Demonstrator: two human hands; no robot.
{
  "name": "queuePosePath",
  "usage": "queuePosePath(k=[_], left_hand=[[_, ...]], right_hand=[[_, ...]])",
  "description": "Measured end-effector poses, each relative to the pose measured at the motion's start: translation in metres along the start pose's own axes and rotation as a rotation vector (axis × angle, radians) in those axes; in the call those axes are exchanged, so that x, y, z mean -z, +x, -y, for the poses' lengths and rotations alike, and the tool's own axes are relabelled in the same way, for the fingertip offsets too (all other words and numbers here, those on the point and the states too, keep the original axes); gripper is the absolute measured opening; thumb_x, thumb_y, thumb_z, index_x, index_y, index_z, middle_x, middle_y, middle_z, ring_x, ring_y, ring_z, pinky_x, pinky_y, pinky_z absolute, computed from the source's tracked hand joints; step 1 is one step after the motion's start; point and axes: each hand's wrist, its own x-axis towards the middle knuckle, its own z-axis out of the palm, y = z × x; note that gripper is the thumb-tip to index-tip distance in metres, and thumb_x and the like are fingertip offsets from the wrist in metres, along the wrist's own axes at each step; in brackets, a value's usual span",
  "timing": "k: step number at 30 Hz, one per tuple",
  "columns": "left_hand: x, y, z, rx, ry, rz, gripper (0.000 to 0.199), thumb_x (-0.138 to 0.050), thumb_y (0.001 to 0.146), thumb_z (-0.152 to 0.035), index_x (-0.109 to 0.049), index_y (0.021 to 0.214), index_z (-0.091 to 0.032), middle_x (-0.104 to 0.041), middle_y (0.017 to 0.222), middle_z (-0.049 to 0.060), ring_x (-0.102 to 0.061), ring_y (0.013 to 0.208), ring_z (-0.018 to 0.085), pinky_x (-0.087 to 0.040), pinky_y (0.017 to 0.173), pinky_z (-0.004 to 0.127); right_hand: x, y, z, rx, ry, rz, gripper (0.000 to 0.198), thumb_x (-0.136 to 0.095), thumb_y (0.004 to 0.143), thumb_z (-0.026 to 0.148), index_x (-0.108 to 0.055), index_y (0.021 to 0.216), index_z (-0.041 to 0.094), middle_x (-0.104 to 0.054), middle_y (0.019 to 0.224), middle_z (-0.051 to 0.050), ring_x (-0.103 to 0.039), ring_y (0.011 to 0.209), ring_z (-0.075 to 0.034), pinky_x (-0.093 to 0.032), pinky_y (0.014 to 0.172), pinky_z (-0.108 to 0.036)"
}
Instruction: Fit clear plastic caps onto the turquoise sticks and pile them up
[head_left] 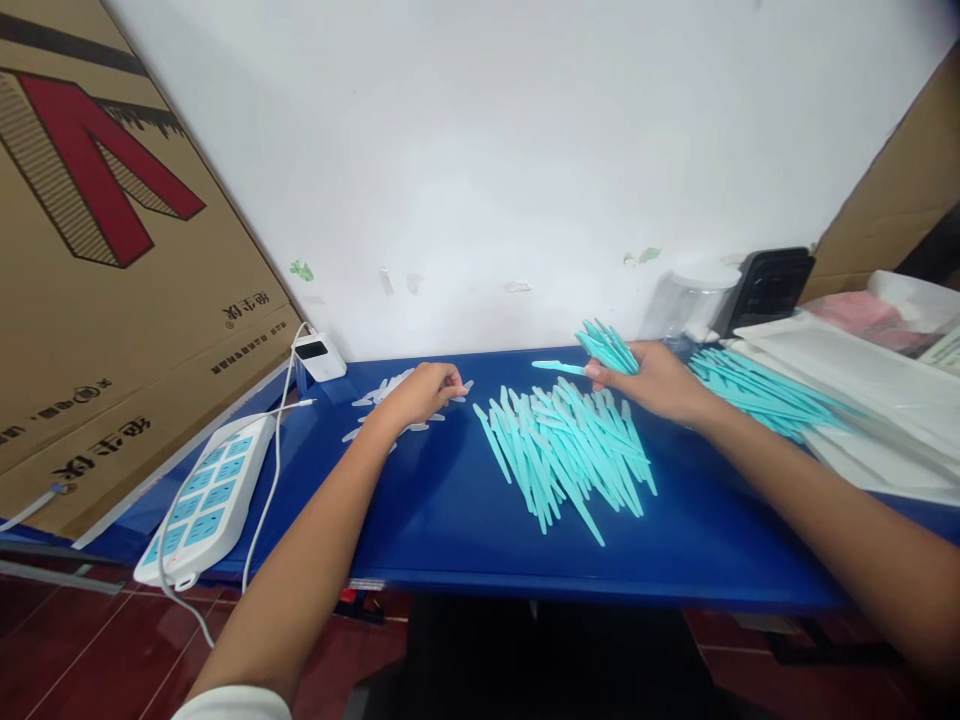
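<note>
My right hand is closed around a bunch of teal eyebrow razors. One single razor juts out leftward from between its thumb and fingers. Below that hand lies a large loose heap of the same razors. My left hand pinches a small translucent blade cap at its fingertips. Under and around it, more translucent caps are scattered on the blue table, partly hidden by the hand and wrist.
More teal razors lie at right beside white trays or bags. A clear jar and a black object stand by the wall. At left are a power strip, cables, a small white device and a large carton.
</note>
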Motion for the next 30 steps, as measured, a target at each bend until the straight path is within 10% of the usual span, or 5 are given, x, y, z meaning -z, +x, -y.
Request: queuePosePath(k=[13, 30], left_hand=[[-0.023, 0.000, -0.035, -0.181, -0.566, -0.047, 0.028, -0.073, 0.094, -0.042, -0.073, 0.099, -0.014, -0.077, 0.088, 0.009, -0.073, 0.076, 0.017, -0.060, 0.074, 0.031], [-0.039, -0.003, -0.051, -0.160, -0.766, -0.122, 0.035, -0.084, 0.084, -0.048, -0.080, 0.093, -0.013, -0.078, 0.079, 0.009, -0.071, 0.066, 0.016, -0.060, 0.065, 0.028]], right_hand=[[-0.005, -0.010, 0.021, 0.038, 0.085, 0.124, 0.052, -0.079, 0.079, 0.072, -0.078, 0.072, 0.021, -0.081, 0.089, -0.007, -0.074, 0.093, -0.032, -0.055, 0.079, -0.038], [-0.011, -0.017, 0.034, 0.104, 0.083, 0.150, 0.041, -0.074, 0.088, 0.061, -0.078, 0.072, 0.023, -0.081, 0.088, -0.005, -0.074, 0.084, -0.026, -0.054, 0.079, -0.037]])
